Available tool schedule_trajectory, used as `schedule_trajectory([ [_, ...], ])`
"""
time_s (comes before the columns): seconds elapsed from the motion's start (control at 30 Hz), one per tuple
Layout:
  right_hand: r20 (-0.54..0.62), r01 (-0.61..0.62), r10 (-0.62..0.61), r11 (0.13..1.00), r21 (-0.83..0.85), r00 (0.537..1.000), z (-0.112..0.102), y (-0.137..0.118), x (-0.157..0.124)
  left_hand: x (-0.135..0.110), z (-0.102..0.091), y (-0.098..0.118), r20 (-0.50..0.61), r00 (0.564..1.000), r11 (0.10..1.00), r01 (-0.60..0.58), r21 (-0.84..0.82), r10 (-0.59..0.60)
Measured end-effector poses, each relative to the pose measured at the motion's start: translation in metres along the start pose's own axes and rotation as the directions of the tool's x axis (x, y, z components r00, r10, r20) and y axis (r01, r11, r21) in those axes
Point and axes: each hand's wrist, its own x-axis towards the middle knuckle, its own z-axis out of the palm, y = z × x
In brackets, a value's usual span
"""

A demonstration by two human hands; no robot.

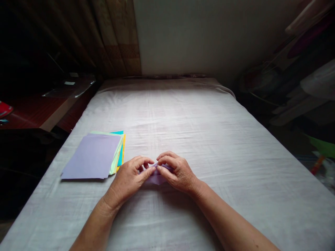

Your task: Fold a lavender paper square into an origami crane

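Observation:
A small piece of folded purple paper [158, 180] is between my two hands, low over the cloth, its upper part largely covered by my fingers. My left hand [133, 172] pinches its left side with thumb and fingertips. From the right, my right hand [178, 170] grips the same paper, thumb in front and fingers behind. Both sets of fingertips nearly meet at the paper's top edge. Just left of my left hand lies a stack of coloured paper sheets [90, 157], purple on top, with pale green, blue and yellow edges showing.
A pale checked cloth [209, 129] covers the bed-like surface beneath my hands. At the left stands a dark red wooden table [34, 111] with a clear plastic packet [75, 86] on it. A curtain [115, 35] and a wall [196, 38] rise behind; dim clutter fills the right side.

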Motion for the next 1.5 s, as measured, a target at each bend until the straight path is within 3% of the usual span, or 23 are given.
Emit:
schedule_trajectory([
  [0.17,-0.004,-0.013,0.013,0.999,0.033,1.0,0.002,0.003,0.0,0.0,0.005,-0.001,0.023,0.999,0.995,0.036,-0.088,-0.034],
  [0.3,0.007,0.004,-0.004,1.0,0.03,1.0,0.003,0.005,0.0,0.0,0.004,-0.001,0.074,0.991,0.99,0.12,-0.073,-0.115],
  [0.47,0.013,-0.031,0.031,0.999,0.02,0.999,0.004,0.005,-0.001,0.001,0.001,0.002,0.163,0.978,0.989,0.142,-0.044,-0.133],
  [0.6,0.01,-0.149,0.149,0.988,0.037,0.989,0.0,0.004,0.0,0.001,0.002,0.001,0.119,0.984,0.989,0.142,-0.04,-0.136],
  [0.77,0.061,-0.173,0.172,0.985,0.004,0.983,-0.003,-0.001,0.002,0.002,0.003,0.001,0.092,0.99,0.994,0.108,-0.02,-0.105],
  [0.87,0.029,-0.202,0.203,0.979,-0.033,0.979,0.0,-0.002,0.002,0.003,0.004,0.001,0.079,0.992,0.995,0.1,-0.01,-0.099],
  [1.13,-0.079,-0.316,0.309,0.94,-0.125,0.948,0.002,0.005,0.001,0.005,0.006,-0.01,0.018,0.968,0.96,0.249,-0.13,-0.249],
  [1.3,-0.111,-0.301,0.282,0.923,-0.24,0.953,0.006,0.008,-0.001,0.013,0.008,-0.007,-0.117,0.947,0.951,0.307,0.047,-0.3],
  [1.5,-0.136,-0.122,0.059,0.847,-0.518,0.989,0.006,0.007,0.0,0.039,0.007,-0.002,-0.152,0.96,0.885,0.275,0.377,-0.234],
])
